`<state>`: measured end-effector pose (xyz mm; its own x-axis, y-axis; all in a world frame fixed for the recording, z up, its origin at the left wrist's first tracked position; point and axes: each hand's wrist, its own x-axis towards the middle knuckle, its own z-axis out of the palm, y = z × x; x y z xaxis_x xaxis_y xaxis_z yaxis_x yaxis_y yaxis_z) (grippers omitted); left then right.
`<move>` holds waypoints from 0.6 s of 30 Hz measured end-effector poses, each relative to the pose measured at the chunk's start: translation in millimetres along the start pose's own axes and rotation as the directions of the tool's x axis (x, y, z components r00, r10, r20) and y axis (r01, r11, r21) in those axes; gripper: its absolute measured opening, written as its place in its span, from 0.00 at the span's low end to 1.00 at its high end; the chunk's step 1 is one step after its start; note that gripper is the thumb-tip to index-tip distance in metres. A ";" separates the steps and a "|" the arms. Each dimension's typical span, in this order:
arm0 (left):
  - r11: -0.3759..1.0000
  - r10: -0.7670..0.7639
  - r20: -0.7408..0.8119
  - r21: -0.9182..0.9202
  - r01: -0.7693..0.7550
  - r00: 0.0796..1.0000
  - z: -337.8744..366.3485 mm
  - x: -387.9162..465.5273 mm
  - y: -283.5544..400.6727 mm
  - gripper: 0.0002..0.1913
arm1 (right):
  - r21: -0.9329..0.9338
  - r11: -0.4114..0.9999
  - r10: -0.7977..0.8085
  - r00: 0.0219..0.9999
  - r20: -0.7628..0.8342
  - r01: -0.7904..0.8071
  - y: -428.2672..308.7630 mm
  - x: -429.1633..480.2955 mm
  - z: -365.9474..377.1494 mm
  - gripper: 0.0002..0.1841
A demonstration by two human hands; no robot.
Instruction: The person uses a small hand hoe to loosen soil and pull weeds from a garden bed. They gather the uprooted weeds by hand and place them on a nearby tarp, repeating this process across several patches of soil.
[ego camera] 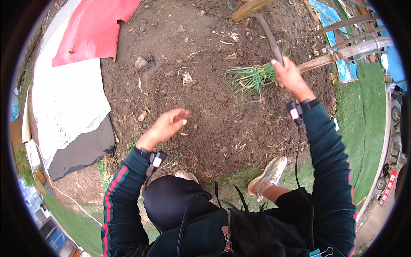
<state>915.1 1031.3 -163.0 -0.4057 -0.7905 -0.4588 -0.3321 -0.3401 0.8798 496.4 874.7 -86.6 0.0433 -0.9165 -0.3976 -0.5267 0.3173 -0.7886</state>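
Observation:
My right hand (289, 76) grips a brown wooden stick or tool handle (269, 34). The handle slants up and away, its far end close to a wooden post (249, 10); whether it carries a tool head is too blurred to tell. Left of that hand a clump of long green leaves (252, 77), like scallions or chives, lies on the brown soil (205, 106). My left hand (167, 126) hovers over the soil at the left, empty, thumb apart from the fingers. Dry leaves, pale roots and a stone (140, 63) are scattered about the soil.
At the left, a white sheet (70, 106) and a red sheet (93, 32) partly cover a dark panel (85, 152). Wooden poles (350, 51) jut in from the right, beside a blue sheet (348, 70) and green turf (369, 128). My shoe (268, 176) stands at the soil's near edge.

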 end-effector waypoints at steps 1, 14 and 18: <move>0.997 0.076 0.012 0.010 -0.076 0.997 -5.8 14.4 10.0 0.17 | -0.060 0.989 -0.138 0.990 -0.006 0.137 -12.6 -0.9 -10.9 0.11; 0.243 0.462 0.216 0.902 -0.357 0.860 39.4 228.9 159.4 0.39 | -0.682 0.679 0.245 0.791 0.561 0.273 65.5 -180.5 -112.0 0.18; 0.021 0.366 0.277 0.952 -0.306 0.888 110.6 279.9 161.7 0.60 | -0.761 0.590 0.256 0.831 0.494 0.270 107.1 -178.6 -104.5 0.17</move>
<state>653.7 811.3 -162.9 -0.7181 -0.6855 -0.1198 -0.6935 0.7194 0.0402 343.5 1047.0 -51.1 0.3201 -0.5600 -0.7642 -0.9450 -0.2458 -0.2156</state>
